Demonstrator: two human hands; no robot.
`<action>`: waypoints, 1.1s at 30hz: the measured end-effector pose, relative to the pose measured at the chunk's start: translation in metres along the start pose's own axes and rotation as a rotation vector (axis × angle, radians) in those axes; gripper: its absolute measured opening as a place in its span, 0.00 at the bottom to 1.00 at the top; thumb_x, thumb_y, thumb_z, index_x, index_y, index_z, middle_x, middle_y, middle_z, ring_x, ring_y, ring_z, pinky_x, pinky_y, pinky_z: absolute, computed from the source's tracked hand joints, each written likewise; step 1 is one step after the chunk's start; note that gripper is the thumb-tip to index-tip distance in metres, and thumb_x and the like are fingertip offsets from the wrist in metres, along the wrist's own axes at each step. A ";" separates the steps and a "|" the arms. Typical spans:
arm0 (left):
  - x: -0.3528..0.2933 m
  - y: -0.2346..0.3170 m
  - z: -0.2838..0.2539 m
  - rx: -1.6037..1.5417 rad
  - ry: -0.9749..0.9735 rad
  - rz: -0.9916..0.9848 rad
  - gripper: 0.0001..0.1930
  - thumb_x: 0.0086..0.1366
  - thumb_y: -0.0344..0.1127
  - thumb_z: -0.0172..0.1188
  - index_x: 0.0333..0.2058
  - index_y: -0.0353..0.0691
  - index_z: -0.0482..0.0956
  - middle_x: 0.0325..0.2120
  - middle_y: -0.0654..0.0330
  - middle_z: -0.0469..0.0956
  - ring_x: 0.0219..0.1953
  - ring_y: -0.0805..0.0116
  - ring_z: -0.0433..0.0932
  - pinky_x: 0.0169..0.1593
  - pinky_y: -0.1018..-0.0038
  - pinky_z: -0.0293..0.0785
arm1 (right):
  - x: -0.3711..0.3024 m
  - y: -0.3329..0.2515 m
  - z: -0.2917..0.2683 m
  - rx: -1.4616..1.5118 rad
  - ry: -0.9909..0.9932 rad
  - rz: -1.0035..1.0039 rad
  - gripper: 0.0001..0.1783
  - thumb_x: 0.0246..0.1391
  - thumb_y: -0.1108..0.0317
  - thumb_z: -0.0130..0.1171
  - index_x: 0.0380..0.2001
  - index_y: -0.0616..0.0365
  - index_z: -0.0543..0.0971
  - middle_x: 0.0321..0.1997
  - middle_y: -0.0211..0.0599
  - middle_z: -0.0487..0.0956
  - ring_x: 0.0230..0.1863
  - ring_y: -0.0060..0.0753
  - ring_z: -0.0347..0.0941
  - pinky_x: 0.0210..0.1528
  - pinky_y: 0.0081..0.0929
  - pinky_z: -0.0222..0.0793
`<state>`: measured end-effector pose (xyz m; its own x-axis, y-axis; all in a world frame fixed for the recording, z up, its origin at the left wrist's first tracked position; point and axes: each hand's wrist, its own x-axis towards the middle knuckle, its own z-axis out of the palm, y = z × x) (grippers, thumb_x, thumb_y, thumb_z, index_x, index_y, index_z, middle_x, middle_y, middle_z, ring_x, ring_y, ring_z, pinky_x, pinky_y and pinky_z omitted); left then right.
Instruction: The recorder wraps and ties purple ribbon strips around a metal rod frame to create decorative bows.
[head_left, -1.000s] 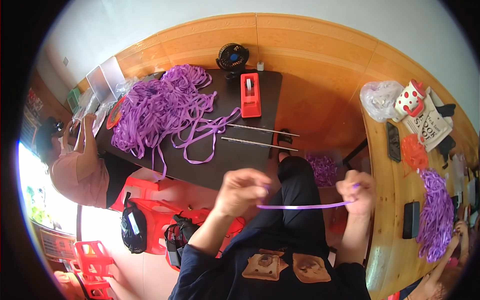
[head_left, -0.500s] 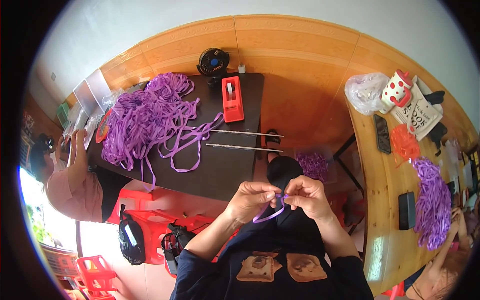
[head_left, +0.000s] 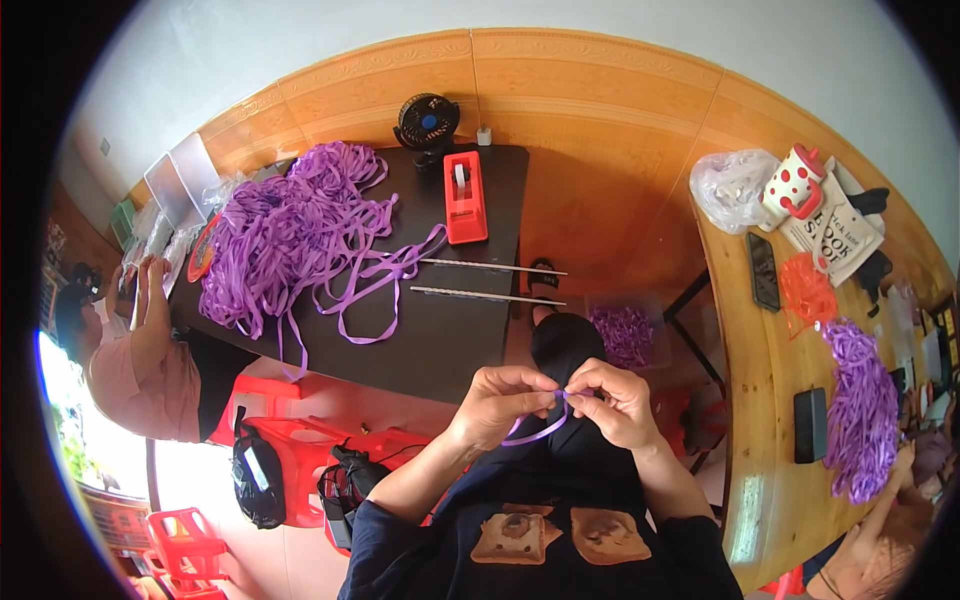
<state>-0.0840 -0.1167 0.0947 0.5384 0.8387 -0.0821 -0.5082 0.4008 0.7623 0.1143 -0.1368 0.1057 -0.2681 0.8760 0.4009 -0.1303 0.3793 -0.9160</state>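
Centrally, above the person's lap, the left hand (head_left: 497,403) and the right hand (head_left: 612,400) meet fingertip to fingertip, each with its fingers pressed together in a pinch on one short purple ribbon (head_left: 535,431). The ribbon's two ends are gathered between the hands, and its middle hangs below them as a small loop. Ahead lies a dark table (head_left: 450,340) bearing a large heap of purple ribbons (head_left: 290,235), a red tape dispenser (head_left: 465,198), two thin rods (head_left: 490,281) and a small black fan (head_left: 427,120). At left, another person (head_left: 135,340) sits beside that table. At right, a wooden table (head_left: 765,400) carries a second bunch of ribbons (head_left: 860,415). Compared with one second earlier, the ribbon is no longer stretched straight between widely parted hands; compared with half a second earlier, the hands remain together, and the loop is almost unchanged.
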 end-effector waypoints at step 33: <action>-0.004 0.003 0.016 0.120 -0.003 0.171 0.04 0.58 0.20 0.58 0.32 0.31 0.80 0.26 0.60 0.78 0.28 0.76 0.74 0.35 0.81 0.72 | 0.009 -0.009 0.001 -0.253 0.000 -0.176 0.07 0.47 0.85 0.56 0.31 0.65 0.76 0.27 0.37 0.75 0.24 0.24 0.73 0.25 0.18 0.68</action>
<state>-0.0767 -0.1247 0.1078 0.4532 0.8896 0.0564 -0.5085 0.2060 0.8360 0.1120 -0.1331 0.1178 -0.2629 0.7899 0.5540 0.0669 0.5877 -0.8063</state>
